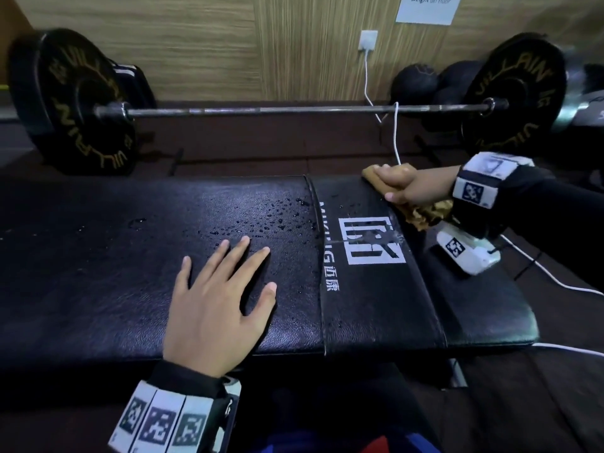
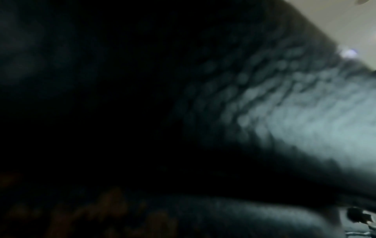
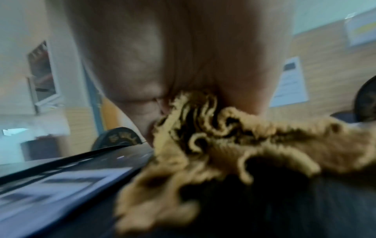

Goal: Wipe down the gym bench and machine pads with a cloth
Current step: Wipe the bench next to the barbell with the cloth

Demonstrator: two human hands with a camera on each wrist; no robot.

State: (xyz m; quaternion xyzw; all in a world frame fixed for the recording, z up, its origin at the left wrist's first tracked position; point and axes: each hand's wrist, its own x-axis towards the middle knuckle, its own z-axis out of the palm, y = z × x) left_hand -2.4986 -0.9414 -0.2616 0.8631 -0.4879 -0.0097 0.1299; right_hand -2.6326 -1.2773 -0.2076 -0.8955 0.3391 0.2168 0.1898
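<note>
A bench stretches left to right across the foreground, water drops scattered near its middle. The left hand lies flat on the bench just in front of the drops. At the far right edge, the right hand presses a cloth onto the bench. Behind the bench, a barbell lies on the floor before the wall, a cable hanging over its bar.
</note>
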